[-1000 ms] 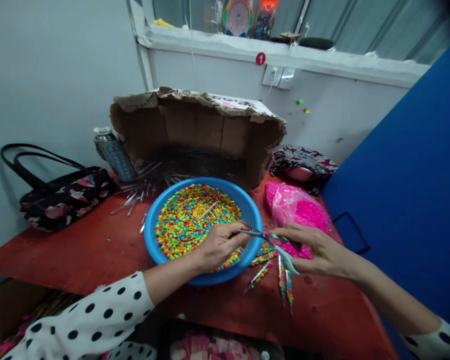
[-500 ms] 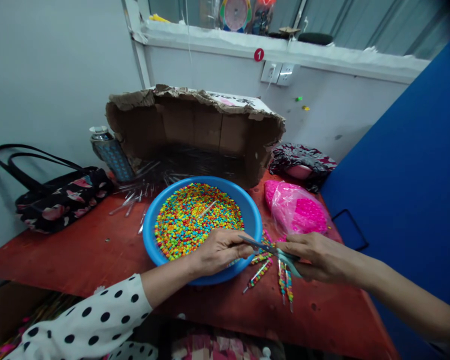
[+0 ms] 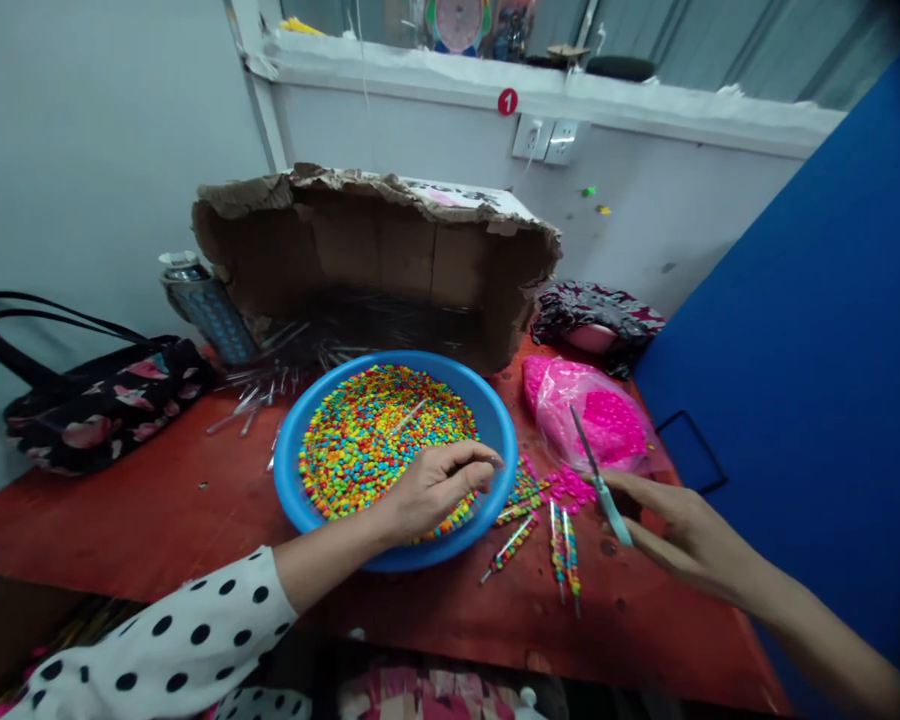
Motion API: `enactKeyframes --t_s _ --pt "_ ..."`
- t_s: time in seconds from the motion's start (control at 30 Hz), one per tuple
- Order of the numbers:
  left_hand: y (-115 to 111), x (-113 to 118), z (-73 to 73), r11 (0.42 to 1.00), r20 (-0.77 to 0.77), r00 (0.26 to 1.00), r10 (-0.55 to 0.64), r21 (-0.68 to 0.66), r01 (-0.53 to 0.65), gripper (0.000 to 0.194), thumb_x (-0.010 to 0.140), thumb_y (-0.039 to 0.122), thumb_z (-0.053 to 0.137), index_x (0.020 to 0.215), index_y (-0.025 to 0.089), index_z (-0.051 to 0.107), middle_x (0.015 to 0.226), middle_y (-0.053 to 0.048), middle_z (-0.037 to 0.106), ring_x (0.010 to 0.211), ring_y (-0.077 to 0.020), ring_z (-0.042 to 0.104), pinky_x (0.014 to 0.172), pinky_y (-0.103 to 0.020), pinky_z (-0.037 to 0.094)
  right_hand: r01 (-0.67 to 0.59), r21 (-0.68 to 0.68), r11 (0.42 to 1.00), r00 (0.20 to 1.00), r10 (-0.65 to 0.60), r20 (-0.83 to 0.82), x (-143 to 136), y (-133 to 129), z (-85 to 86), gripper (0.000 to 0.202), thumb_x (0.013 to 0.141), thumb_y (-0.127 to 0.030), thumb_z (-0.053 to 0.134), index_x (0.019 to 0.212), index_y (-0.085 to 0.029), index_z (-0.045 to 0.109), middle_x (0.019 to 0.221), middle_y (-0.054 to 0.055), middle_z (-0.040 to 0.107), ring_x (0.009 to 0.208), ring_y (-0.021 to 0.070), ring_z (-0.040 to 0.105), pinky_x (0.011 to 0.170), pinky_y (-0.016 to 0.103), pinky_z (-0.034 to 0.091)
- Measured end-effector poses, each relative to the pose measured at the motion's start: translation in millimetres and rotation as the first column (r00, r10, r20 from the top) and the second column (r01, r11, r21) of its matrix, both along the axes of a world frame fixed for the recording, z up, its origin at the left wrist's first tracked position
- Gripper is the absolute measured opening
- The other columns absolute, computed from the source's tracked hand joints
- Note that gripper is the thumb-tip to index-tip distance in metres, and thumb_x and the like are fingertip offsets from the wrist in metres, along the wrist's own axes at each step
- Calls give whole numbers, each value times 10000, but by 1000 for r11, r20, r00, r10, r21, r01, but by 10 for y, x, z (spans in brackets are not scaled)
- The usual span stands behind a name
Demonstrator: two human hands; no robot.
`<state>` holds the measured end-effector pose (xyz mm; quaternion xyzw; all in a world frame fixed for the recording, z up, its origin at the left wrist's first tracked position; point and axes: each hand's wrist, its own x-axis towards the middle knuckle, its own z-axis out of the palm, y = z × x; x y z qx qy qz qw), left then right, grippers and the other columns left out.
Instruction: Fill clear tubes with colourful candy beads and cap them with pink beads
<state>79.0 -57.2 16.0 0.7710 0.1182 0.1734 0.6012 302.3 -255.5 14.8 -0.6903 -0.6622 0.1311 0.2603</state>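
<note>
My left hand [image 3: 444, 488] hovers over the right side of a blue basin [image 3: 288, 480], its fingers curled toward the thumb. Whatever sits between those fingertips, if anything, is too small to make out. Small multicoloured beads [image 3: 375, 450] fill the basin, with a clear tube [image 3: 409, 416] lying on top. In my right hand [image 3: 679, 520] is a pair of scissors [image 3: 598, 478] with pale green handles, blades pointing up and left. Below and left of it, several bead-filled clear tubes [image 3: 513, 548] lie on the red table [image 3: 435, 610], near loose pink beads [image 3: 570, 488].
A clear bag of pink beads [image 3: 607, 415] lies behind the scissors. At the back stands a torn cardboard box [image 3: 375, 240] with clear tubes [image 3: 251, 400] spilling out. A flask [image 3: 221, 315] and floral handbag [image 3: 105, 405] are left; a blue panel [image 3: 787, 330] borders the right.
The scissors have moved away from my left hand to the right, and their blades have swung upward. My left hand stays over the basin. The view has shifted slightly.
</note>
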Motion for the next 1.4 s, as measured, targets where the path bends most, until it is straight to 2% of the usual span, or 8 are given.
enactKeyframes --t_s 0.2,0.4,0.6,0.73,0.9,0.97,1.23,1.4 --pt "-20 -55 41 995 -16 995 97 0 -97 307 885 404 466 1025 196 643 753 -25 605 673 -133 529 618 -229 402 314 -100 944 949 -316 -6 93 -387 -272 449 845 -385 475 1233 -160 509 1034 96 654 847 188 627 746 288 504" --pt "-503 -104 177 979 3 980 -197 58 197 331 907 416 401 1050 322 684 939 -22 666 831 -184 573 738 -265 414 668 -369 646 741 -623 252 237 -958 -1029 298 803 -318 494 1056 -182 574 925 67 671 838 213 628 685 275 430" --pt "-852 30 -296 950 -175 936 -305 -124 287 337 916 390 403 1117 269 644 1022 -38 616 967 -193 542 837 -269 396 669 -546 503 743 -472 475 358 -861 -1048 161 752 -186 491 860 -180 610 955 92 587 796 196 612 585 255 315" --pt "-892 76 -723 960 -196 973 -122 -272 66 333 847 424 535 1096 225 632 1004 -40 584 978 -197 516 870 -291 387 613 -578 540 789 -380 483 460 -673 -908 177 732 -117 487 854 -155 609 930 101 599 818 220 613 597 265 328" --pt "-931 153 -946 846 -196 981 -12 -524 -95 357 713 387 697 962 164 569 894 -21 548 743 -127 514 672 -240 429 367 -172 914 906 -310 289 350 -285 -1082 232 896 -163 380 1023 -176 573 1046 85 600 928 169 584 732 249 422" --pt "-945 192 -959 784 -183 983 -22 -613 -97 361 693 368 714 919 170 513 862 -8 544 660 -99 500 604 -224 432 233 -62 970 943 -210 259 294 -118 -1239 278 907 -142 371 1096 -205 564 1110 70 595 984 165 566 782 251 432" --pt "-944 237 -1007 803 -226 973 53 -570 -176 406 765 448 620 1029 154 523 707 41 455 490 -48 372 471 -194 322 305 82 949 952 -306 3 333 48 -1531 215 909 -278 427 943 -195 623 908 66 623 847 183 580 766 300 450" --pt "-918 219 -1037 855 -194 978 71 -493 -160 482 843 499 494 1156 142 574 745 0 486 620 -95 455 614 -238 357 501 46 864 706 -378 -599 148 10 -1506 229 777 -382 630 910 -196 613 861 30 619 787 159 590 716 273 476"
